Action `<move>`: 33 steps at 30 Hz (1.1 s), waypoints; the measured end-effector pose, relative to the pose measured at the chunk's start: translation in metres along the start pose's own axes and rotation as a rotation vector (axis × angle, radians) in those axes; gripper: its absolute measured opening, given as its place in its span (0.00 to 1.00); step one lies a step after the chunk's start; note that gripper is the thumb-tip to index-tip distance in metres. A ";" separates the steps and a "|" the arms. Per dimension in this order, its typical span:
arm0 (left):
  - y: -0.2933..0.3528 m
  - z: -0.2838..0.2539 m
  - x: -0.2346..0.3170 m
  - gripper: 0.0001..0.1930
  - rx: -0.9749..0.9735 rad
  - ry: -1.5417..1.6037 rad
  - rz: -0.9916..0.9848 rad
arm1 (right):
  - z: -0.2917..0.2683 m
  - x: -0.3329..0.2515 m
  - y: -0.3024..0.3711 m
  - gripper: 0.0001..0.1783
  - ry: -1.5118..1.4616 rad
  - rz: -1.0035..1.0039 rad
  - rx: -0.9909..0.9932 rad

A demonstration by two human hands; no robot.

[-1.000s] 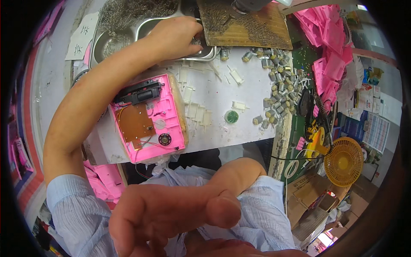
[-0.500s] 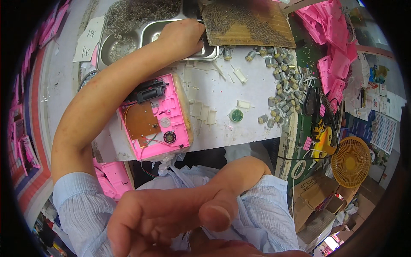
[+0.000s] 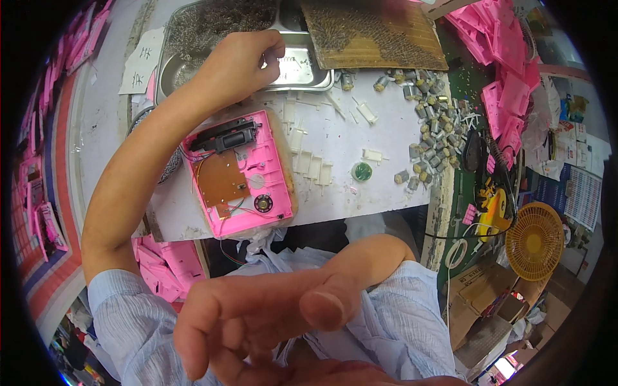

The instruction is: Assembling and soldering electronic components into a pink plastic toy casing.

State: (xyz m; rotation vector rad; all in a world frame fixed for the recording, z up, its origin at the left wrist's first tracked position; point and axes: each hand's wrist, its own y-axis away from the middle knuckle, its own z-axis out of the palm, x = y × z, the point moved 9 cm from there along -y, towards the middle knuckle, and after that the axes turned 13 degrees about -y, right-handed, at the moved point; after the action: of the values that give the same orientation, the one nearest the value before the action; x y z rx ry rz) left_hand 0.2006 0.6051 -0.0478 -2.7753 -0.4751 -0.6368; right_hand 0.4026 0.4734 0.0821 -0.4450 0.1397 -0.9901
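Observation:
My left hand [image 3: 246, 61] is over the near side of a metal compartment tray [image 3: 322, 82]. Its thumb and forefinger curl together in a pinch, and whatever lies between the tips is too small to make out. Tiny coiled metal springs [image 3: 219, 22] fill the tray's far left compartment. Close below the camera is my right hand [image 3: 257, 309], fingers loosely bent and thumb apart, with nothing visible in it. Between my arms lies an open pink plastic casing [image 3: 275, 174] with a brown circuit board [image 3: 222, 179], a black part [image 3: 235, 138] and a small round speaker [image 3: 263, 203].
Small metal motors [image 3: 438, 132] are heaped at the table's right. White plastic pieces [image 3: 315, 168] and a small green-topped round pot [image 3: 362, 171] lie nearer. Cardboard [image 3: 380, 38] bearing small metal bits overlaps the tray. Pink casings [image 3: 508, 83] and a yellow fan [image 3: 534, 241] stand right.
My left hand has drawn left from the tray's right compartment, uncovering a few springs there. My right hand keeps nearly the same pose. The whole view has shifted slightly.

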 end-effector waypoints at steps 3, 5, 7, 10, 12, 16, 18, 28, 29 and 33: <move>0.001 -0.002 -0.002 0.11 0.011 -0.006 -0.019 | 0.003 0.007 -0.012 0.49 -0.007 -0.155 0.005; 0.004 -0.015 0.002 0.12 0.110 -0.061 0.061 | 0.002 0.009 -0.014 0.49 -0.001 -0.161 -0.002; 0.011 -0.027 -0.002 0.11 0.103 -0.069 0.028 | -0.003 0.011 -0.010 0.49 -0.011 -0.109 -0.046; 0.028 -0.044 0.006 0.10 0.081 -0.050 0.021 | -0.015 0.016 0.001 0.48 -0.028 -0.078 -0.096; 0.039 -0.050 0.000 0.10 0.056 -0.088 -0.015 | -0.010 0.017 -0.007 0.49 -0.021 -0.102 -0.075; 0.047 -0.050 -0.030 0.11 0.070 -0.136 -0.094 | -0.003 0.026 -0.019 0.50 -0.059 -0.158 -0.063; 0.043 -0.046 -0.033 0.08 0.083 -0.180 -0.040 | -0.008 0.027 -0.014 0.51 -0.018 -0.019 -0.047; -0.004 0.019 0.001 0.05 -0.164 -0.337 0.290 | 0.000 0.010 -0.016 0.50 -0.038 -0.165 -0.124; -0.007 0.024 0.004 0.05 -0.190 -0.364 0.298 | -0.002 0.007 -0.012 0.50 0.002 -0.149 -0.135; -0.012 0.032 0.009 0.07 -0.184 -0.443 0.331 | -0.012 0.003 0.001 0.50 0.043 -0.075 -0.131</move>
State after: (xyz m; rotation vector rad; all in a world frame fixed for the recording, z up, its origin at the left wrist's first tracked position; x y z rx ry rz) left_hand 0.2156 0.6283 -0.0699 -3.0713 -0.0258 0.0147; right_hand 0.4014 0.4675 0.0714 -0.5519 0.2286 -1.0688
